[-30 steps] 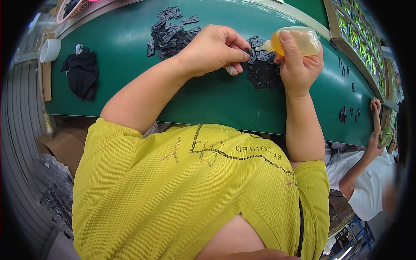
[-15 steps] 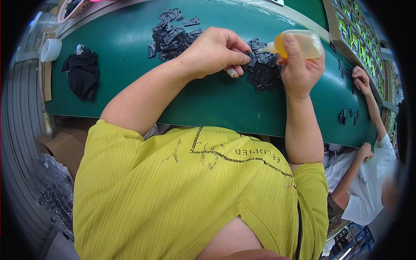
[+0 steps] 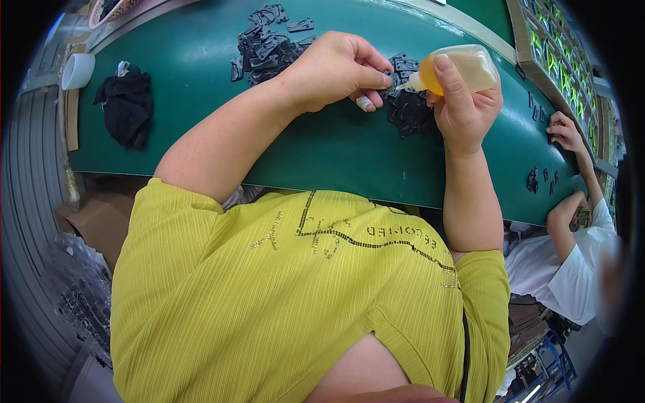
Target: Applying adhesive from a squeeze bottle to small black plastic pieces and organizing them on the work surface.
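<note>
My right hand (image 3: 468, 111) is wrapped round a clear squeeze bottle (image 3: 478, 66) of yellowish liquid, tipped so its thin white nozzle points left. In a pinch of thumb and forefinger, my left hand (image 3: 341, 72) holds a small flat black part (image 3: 388, 75), mostly hidden by the fingertips. The nozzle tip is close to that part; whether they touch I cannot tell. A white wrapping covers one fingertip of the left hand. Beneath and beside the bottle lies a pile of black parts (image 3: 411, 114). Another heap of similar black parts (image 3: 265, 50) lies beyond my left forearm.
A black cloth (image 3: 125, 107) and a white cup-like roll (image 3: 78, 71) are on the green table (image 3: 201, 87) at left. A pink basket (image 3: 111, 15) stands at the far left. On the right, a co-worker's hand (image 3: 566, 131) is near small black pieces, beside a long tray (image 3: 561, 74).
The bottle and my right hand have shifted slightly left, bringing the nozzle nearer the left fingertips. The co-worker's nearer arm has moved up toward the table's right edge.
</note>
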`<action>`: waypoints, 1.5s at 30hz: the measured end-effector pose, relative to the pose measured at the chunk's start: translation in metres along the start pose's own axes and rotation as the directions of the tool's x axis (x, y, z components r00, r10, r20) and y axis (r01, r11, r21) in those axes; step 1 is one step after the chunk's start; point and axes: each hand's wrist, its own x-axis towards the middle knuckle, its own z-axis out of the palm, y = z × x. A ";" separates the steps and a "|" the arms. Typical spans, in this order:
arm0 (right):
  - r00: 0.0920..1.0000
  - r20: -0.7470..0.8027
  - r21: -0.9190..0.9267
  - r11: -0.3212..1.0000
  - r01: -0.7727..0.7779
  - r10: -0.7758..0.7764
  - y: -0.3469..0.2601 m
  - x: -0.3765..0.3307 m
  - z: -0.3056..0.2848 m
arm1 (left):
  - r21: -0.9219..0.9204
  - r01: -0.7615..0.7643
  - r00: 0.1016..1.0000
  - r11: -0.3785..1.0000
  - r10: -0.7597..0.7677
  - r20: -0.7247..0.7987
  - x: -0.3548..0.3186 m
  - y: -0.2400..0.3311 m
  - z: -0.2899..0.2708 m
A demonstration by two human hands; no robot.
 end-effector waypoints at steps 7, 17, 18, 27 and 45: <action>1.000 0.014 0.008 1.000 -0.013 0.013 -0.002 -0.003 0.003 | 0.013 0.004 1.000 1.000 -0.004 -0.004 -0.003 0.002 0.001; 0.999 0.045 -0.070 0.997 0.033 -0.029 0.003 -0.002 0.004 | 0.010 0.012 1.000 1.000 -0.012 0.021 0.002 0.001 -0.001; 0.998 0.047 -0.068 0.997 0.032 -0.029 0.003 0.000 0.003 | 0.007 0.009 1.000 1.000 -0.009 0.012 0.001 0.001 -0.001; 0.941 -0.236 0.385 0.912 -0.138 0.242 -0.006 0.029 -0.031 | -0.116 -0.016 0.999 0.993 0.022 0.050 0.001 0.005 -0.008; 0.951 -0.196 0.322 0.932 -0.167 0.238 -0.007 0.029 -0.026 | 0.846 -0.003 0.737 0.533 0.573 -0.358 0.040 0.059 -0.092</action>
